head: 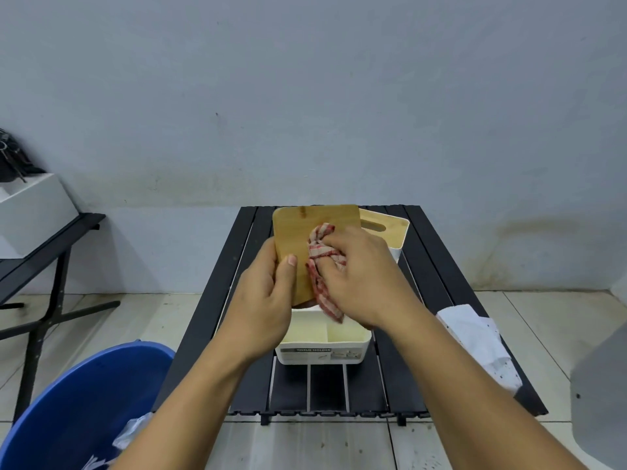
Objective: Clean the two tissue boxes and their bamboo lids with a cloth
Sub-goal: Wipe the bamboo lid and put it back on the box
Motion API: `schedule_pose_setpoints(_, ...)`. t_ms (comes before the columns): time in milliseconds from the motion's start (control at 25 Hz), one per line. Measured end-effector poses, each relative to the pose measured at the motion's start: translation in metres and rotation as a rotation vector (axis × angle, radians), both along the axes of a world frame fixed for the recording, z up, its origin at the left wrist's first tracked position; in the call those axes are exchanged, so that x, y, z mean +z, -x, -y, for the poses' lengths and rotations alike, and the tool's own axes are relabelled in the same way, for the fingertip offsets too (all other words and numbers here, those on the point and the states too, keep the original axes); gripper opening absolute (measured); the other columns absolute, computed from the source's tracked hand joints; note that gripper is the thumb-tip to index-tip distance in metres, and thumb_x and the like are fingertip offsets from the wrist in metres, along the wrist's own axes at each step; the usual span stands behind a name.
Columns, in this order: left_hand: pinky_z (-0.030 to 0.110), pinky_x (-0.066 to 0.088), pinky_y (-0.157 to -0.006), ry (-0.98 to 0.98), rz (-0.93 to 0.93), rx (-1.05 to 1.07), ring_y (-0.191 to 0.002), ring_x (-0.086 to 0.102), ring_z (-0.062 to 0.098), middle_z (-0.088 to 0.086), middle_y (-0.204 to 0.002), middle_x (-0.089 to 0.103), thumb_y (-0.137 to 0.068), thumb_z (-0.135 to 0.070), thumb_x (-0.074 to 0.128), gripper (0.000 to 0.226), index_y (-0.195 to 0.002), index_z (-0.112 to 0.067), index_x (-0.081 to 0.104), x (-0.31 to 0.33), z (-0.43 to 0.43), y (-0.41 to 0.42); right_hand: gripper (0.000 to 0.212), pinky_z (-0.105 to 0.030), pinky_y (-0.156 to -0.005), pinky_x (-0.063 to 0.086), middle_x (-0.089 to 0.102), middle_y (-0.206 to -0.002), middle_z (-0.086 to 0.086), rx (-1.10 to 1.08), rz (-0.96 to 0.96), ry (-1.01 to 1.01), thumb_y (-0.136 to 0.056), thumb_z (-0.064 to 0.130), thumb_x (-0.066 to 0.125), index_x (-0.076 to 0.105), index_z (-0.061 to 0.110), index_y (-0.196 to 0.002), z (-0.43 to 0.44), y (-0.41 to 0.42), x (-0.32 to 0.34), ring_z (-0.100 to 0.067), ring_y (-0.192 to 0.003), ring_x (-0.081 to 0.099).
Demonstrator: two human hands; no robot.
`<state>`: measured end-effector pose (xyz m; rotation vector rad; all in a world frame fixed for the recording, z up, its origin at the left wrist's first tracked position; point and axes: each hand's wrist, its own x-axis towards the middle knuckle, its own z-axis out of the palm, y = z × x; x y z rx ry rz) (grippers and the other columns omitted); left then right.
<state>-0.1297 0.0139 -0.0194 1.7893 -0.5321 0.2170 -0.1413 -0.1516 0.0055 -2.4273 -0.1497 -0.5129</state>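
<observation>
Head view, left hand (pixel 268 296) gripping bamboo lid (pixel 298 232) edge, right hand (pixel 363 283) pressing cloth (pixel 320 252)

On the black slatted table (pixel 431 252), the open white plastic tissue box (pixel 322 347) sits near; the lidded white tissue box (pixel 397 235) far right; the white spotted cloth (pixel 475 337) at the right edge.

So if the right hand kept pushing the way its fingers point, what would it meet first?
The right hand is already pressing the checked cloth against the bamboo lid that the left hand holds, so it meets the lid at once.
</observation>
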Motion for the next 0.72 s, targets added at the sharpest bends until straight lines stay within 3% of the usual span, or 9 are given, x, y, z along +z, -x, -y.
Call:
schedule_pose_setpoints(80,0.025,0.057,-0.073,-0.032,0.076,0.008,-0.090,0.067,0.013,-0.014,-0.102,0.069,-0.103,-0.033,0.042,0.021,-0.118,-0.039,0.055,0.005,-0.002,-0.001,0.014,-0.034,-0.083,0.051,0.066,-0.101,0.005,0.070,-0.019,-0.301,-0.095,0.024,0.064,0.077,0.025,-0.098,-0.001,0.004,0.002,-0.013,-0.095,0.062)
schedule_pose_setpoints(120,0.023,0.056,-0.071,-0.028,0.092,0.004,-0.090,0.067,0.011,-0.015,-0.103,0.069,-0.105,-0.031,0.043,0.019,-0.119,-0.037,0.055,0.007,-0.001,-0.002,0.012,-0.032,-0.080,0.051,0.067,-0.098,0.005,0.041,-0.009,-0.328,-0.094,0.024,0.066,0.078,0.025,-0.094,0.001,0.004,0.003,-0.013,-0.093,0.063)
schedule_pose_setpoints(240,0.024,0.061,-0.070,0.033,0.000,-0.063,-0.089,0.072,0.010,-0.013,-0.101,0.069,-0.109,-0.019,0.044,0.019,-0.123,-0.025,0.056,0.006,0.007,0.003,0.020,-0.030,-0.062,0.042,0.063,-0.083,0.004,-0.238,0.061,-0.020,-0.091,0.030,0.065,0.062,0.026,-0.072,0.010,0.000,0.002,-0.019,-0.078,0.060)
schedule_pose_setpoints(320,0.026,0.061,-0.066,-0.001,0.028,-0.046,-0.085,0.071,0.013,-0.009,-0.098,0.069,-0.109,-0.017,0.043,0.020,-0.121,-0.026,0.056,0.005,0.010,0.005,0.022,-0.030,-0.061,0.042,0.064,-0.078,0.004,-0.277,0.088,-0.086,-0.092,0.029,0.065,0.058,0.024,-0.072,0.002,0.004,-0.004,-0.018,-0.073,0.059)
schedule_pose_setpoints(400,0.026,0.057,-0.063,-0.017,0.051,0.004,-0.081,0.069,0.015,-0.002,-0.092,0.070,-0.109,-0.016,0.043,0.019,-0.116,-0.028,0.057,0.005,0.009,0.000,0.016,-0.034,-0.065,0.055,0.072,-0.079,0.001,-0.128,0.021,-0.574,-0.094,0.023,0.067,0.072,0.018,-0.081,-0.008,0.004,-0.007,-0.020,-0.076,0.068)
schedule_pose_setpoints(480,0.022,0.058,-0.067,0.087,-0.049,0.017,-0.087,0.071,0.013,0.001,-0.099,0.071,-0.110,-0.016,0.042,0.020,-0.115,-0.025,0.059,0.005,0.005,-0.010,0.022,-0.044,-0.069,0.060,0.075,-0.098,-0.018,0.138,-0.030,-1.114,-0.100,0.019,0.060,0.072,0.000,-0.100,-0.002,-0.002,-0.002,-0.039,-0.088,0.069)
schedule_pose_setpoints(560,0.035,0.064,-0.073,0.218,-0.216,0.023,-0.099,0.074,0.020,0.004,-0.113,0.070,-0.111,-0.018,0.040,0.022,-0.120,-0.022,0.060,0.007,-0.003,-0.018,0.037,-0.044,-0.070,0.058,0.066,-0.121,-0.031,0.292,0.072,-1.367,-0.101,0.022,0.057,0.062,-0.011,-0.117,0.029,-0.010,0.008,-0.047,-0.101,0.063)
schedule_pose_setpoints(640,0.043,0.065,-0.074,0.294,-0.306,0.079,-0.103,0.074,0.023,0.003,-0.120,0.071,-0.112,-0.019,0.037,0.027,-0.126,-0.019,0.060,0.008,-0.013,-0.025,0.036,-0.044,-0.062,0.060,0.068,-0.122,-0.028,0.079,0.086,-1.317,-0.098,0.024,0.064,0.067,-0.004,-0.121,0.067,-0.008,0.021,-0.045,-0.097,0.068)
schedule_pose_setpoints(720,0.045,0.065,-0.074,0.353,-0.337,0.120,-0.104,0.075,0.025,0.004,-0.122,0.072,-0.113,-0.019,0.035,0.030,-0.127,-0.015,0.060,0.010,-0.022,-0.033,0.020,-0.043,-0.052,0.060,0.075,-0.099,-0.025,-0.194,-0.034,-1.040,-0.097,0.017,0.066,0.073,0.000,-0.103,0.097,0.003,0.019,-0.035,-0.075,0.073)
